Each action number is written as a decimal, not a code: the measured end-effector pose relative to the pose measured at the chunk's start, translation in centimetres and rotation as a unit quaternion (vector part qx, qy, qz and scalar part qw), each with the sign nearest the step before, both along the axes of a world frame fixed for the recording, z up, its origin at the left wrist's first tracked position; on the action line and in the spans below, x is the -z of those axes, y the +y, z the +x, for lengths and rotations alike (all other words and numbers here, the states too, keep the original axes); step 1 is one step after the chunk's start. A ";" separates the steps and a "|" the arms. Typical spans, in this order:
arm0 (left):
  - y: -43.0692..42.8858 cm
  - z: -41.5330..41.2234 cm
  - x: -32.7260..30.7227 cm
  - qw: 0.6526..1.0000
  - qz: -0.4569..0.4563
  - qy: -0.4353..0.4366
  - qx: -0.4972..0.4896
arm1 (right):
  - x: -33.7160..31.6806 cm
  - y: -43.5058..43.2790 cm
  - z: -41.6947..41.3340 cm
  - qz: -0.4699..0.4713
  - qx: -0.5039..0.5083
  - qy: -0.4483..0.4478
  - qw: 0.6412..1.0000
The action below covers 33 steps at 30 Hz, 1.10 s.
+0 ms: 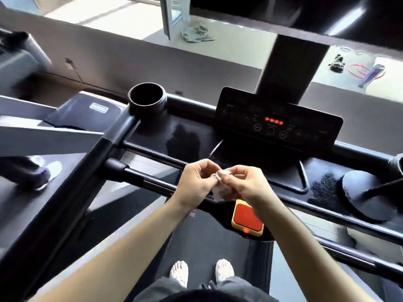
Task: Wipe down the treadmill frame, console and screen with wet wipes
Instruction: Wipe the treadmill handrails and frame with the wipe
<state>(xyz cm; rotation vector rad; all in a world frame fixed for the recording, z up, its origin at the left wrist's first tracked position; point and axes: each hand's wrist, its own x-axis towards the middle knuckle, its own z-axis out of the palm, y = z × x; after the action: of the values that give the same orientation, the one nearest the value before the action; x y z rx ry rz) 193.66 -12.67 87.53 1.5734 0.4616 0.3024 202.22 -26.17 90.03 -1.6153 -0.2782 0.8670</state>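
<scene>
Head camera looks down over a treadmill, where both hands meet in front of the chest. The left hand (pixel 196 184) and the right hand (pixel 244 184) each pinch the same crumpled wet wipe (pixel 219 191) with curled fingertips, so the hands are together and clamped on it. The wipe hangs between them in the air, above the front handlebar (pixel 139 174) and just beyond the red stop button (pixel 247 215) in its yellow surround. It touches no part of the machine. Further forward stands the tilted console (pixel 279 125), dark with a row of red lit digits. Left of it lies a shallow tray (pixel 152 136) with what looks like a damp smear, though blur makes this uncertain. At the tray's far left corner sits a round cup holder (pixel 147 99). The screen (pixel 283 9) fills the top edge on a thick post. Below the arms, two white shoes (pixel 179 271) stand on the belt (pixel 200 240).
</scene>
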 end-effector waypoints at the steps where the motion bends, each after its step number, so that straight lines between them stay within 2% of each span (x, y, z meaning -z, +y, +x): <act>1: -0.3 -0.1 0.0 1.000 0.014 0.009 -0.003 | 0.3 -0.3 0.5 -0.013 -0.008 -0.023 1.000; 3: -0.2 -0.8 0.3 0.998 0.027 0.035 -0.046 | 1.1 -0.7 1.7 -0.045 -0.034 -0.092 0.994; 6: 0.3 -2.9 1.0 0.986 0.017 0.068 -0.150 | 2.4 -1.0 2.9 -0.089 -0.091 -0.232 0.964; 9: 0.0 -5.7 2.4 0.960 0.022 0.109 -0.256 | 3.3 -1.2 1.5 -0.091 -0.193 -0.391 0.895; 11: -0.8 -7.1 3.3 0.939 0.029 0.159 -0.304 | 3.8 -1.9 -0.2 -0.095 -0.263 -0.447 0.850; 14: -2.2 -8.0 4.4 0.916 -0.026 0.215 -0.337 | 4.6 -3.5 -0.6 -0.044 -0.277 -0.471 0.836; 17: -3.1 -7.3 4.6 0.910 -0.098 0.211 -0.343 | 4.6 -4.2 -0.2 0.010 -0.263 -0.500 0.825; 24: -3.7 -5.8 4.7 0.895 -0.171 0.182 -0.369 | 6.4 -0.9 -0.2 -0.003 -0.316 -0.503 0.804; 28: -3.6 -5.8 4.8 0.895 -0.184 0.174 -0.367 | 5.4 -3.5 1.1 0.001 -0.345 -0.514 0.785; 33: -4.0 -5.9 5.0 0.897 -0.165 0.159 -0.378 | 6.2 -1.0 0.0 0.003 -0.337 -0.541 0.770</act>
<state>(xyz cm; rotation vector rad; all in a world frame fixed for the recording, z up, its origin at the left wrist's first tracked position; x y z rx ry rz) 187.76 -16.69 82.52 1.0505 1.3180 0.5244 202.23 -27.13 83.80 -1.8751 -1.7579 0.3032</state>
